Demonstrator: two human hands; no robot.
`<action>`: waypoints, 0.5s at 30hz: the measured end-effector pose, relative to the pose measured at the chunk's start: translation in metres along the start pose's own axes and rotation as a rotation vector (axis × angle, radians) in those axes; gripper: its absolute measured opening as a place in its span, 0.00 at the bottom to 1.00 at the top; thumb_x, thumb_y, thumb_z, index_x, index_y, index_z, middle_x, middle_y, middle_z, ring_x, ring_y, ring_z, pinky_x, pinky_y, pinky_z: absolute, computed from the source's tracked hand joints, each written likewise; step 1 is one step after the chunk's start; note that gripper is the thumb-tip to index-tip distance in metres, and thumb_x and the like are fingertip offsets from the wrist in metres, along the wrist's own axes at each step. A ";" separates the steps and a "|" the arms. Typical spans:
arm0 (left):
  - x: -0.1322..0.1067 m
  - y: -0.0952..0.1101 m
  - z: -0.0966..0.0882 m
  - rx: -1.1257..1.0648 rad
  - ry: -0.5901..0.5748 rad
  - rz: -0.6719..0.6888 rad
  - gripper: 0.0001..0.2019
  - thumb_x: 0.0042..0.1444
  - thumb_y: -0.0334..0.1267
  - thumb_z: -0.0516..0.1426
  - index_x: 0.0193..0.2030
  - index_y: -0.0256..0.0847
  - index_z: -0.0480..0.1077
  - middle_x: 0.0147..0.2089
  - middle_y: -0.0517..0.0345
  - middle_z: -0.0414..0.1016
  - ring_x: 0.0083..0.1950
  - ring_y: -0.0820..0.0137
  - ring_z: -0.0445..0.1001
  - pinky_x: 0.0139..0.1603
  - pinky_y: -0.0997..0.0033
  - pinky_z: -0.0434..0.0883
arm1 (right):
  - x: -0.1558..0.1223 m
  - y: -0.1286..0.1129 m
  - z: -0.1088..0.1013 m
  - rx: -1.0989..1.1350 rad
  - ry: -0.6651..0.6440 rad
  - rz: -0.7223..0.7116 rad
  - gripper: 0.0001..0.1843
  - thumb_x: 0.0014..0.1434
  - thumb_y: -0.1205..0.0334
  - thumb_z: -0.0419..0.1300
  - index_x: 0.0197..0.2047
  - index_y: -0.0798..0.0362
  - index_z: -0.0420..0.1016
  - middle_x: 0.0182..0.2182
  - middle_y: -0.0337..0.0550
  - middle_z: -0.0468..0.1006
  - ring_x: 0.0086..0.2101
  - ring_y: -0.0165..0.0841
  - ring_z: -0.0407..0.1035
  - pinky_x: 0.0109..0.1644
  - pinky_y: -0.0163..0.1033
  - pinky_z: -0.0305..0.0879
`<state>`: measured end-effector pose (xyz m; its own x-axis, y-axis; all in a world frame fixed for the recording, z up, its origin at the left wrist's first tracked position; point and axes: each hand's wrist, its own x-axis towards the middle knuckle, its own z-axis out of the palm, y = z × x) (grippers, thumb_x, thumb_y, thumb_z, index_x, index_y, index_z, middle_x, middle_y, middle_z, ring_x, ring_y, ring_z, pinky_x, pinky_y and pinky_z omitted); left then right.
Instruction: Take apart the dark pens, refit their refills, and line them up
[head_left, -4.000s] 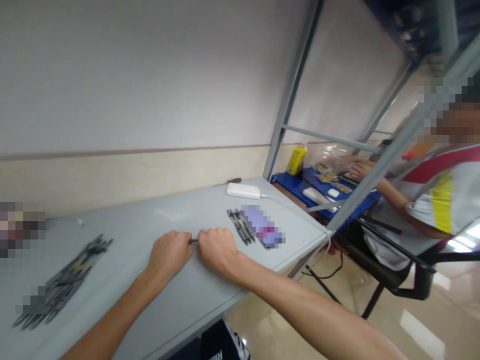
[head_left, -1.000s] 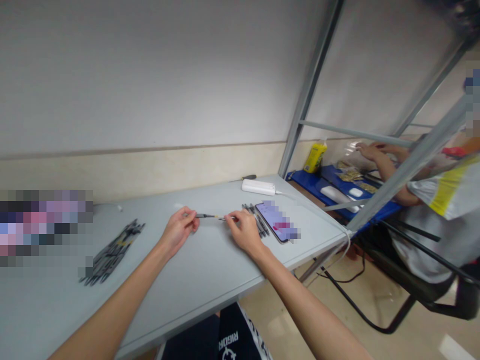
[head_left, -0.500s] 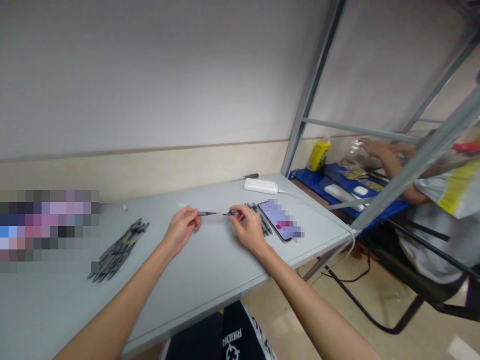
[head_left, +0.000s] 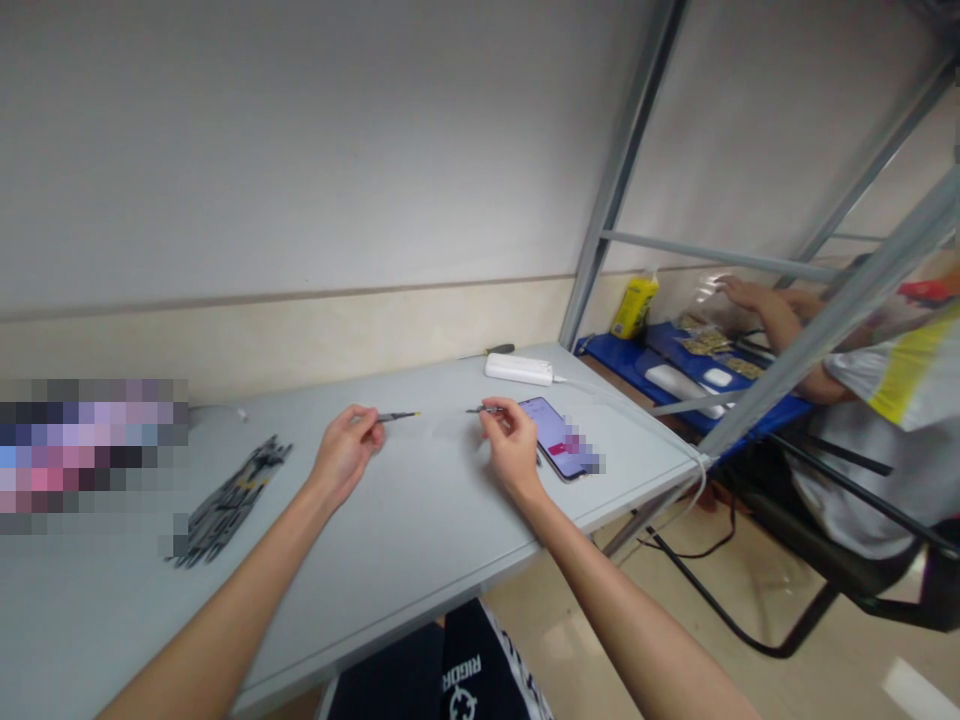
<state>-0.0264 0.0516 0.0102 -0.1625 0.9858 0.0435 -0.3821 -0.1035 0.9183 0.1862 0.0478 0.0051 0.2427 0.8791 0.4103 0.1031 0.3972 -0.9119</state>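
Pen part (head_left: pixel 398 416) pinched at one end in left grip (head_left: pixel 348 446), jutting rightward.

Pen piece (head_left: pixel 397 416): slim, dark grey, yellowish-tipped, nearly level in the left hand (head_left: pixel 351 445)
Short piece (head_left: pixel 478 409): dark, thin-ended, pinched in the right hand (head_left: pixel 511 440), clear of the other
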 end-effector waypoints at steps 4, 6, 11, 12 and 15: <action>-0.001 0.001 0.001 -0.004 0.003 0.004 0.12 0.41 0.36 0.64 0.22 0.38 0.63 0.17 0.67 0.63 0.21 0.79 0.62 0.22 0.78 0.57 | 0.002 0.000 0.000 0.062 0.027 0.057 0.11 0.48 0.61 0.57 0.36 0.55 0.72 0.23 0.37 0.69 0.22 0.29 0.62 0.27 0.35 0.61; -0.002 0.002 0.002 -0.003 -0.002 -0.001 0.12 0.41 0.36 0.64 0.22 0.38 0.63 0.17 0.66 0.63 0.21 0.79 0.61 0.22 0.78 0.56 | 0.002 0.000 0.000 0.063 0.010 0.056 0.11 0.48 0.61 0.57 0.36 0.56 0.72 0.23 0.37 0.68 0.22 0.29 0.62 0.27 0.35 0.60; -0.005 0.000 0.004 0.012 -0.020 -0.017 0.12 0.41 0.37 0.64 0.23 0.38 0.63 0.16 0.66 0.63 0.21 0.78 0.61 0.22 0.78 0.56 | 0.000 0.001 0.001 0.042 -0.046 0.042 0.11 0.48 0.61 0.58 0.36 0.56 0.73 0.23 0.38 0.69 0.22 0.29 0.63 0.26 0.34 0.60; -0.005 0.000 0.005 0.022 -0.028 -0.020 0.12 0.41 0.37 0.64 0.23 0.39 0.63 0.16 0.66 0.63 0.21 0.78 0.61 0.22 0.78 0.56 | 0.000 0.002 0.000 0.043 -0.053 0.044 0.11 0.48 0.61 0.58 0.35 0.56 0.73 0.24 0.38 0.69 0.22 0.29 0.63 0.26 0.34 0.60; -0.007 -0.002 0.005 0.050 -0.056 -0.030 0.12 0.42 0.38 0.63 0.24 0.39 0.63 0.16 0.66 0.64 0.20 0.78 0.61 0.22 0.78 0.56 | 0.000 0.003 0.001 0.049 -0.070 0.050 0.11 0.48 0.61 0.58 0.36 0.56 0.73 0.23 0.38 0.70 0.22 0.28 0.63 0.26 0.34 0.61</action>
<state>-0.0199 0.0457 0.0097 -0.1003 0.9943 0.0357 -0.3398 -0.0680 0.9380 0.1856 0.0488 0.0022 0.1783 0.9138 0.3649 0.0446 0.3629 -0.9308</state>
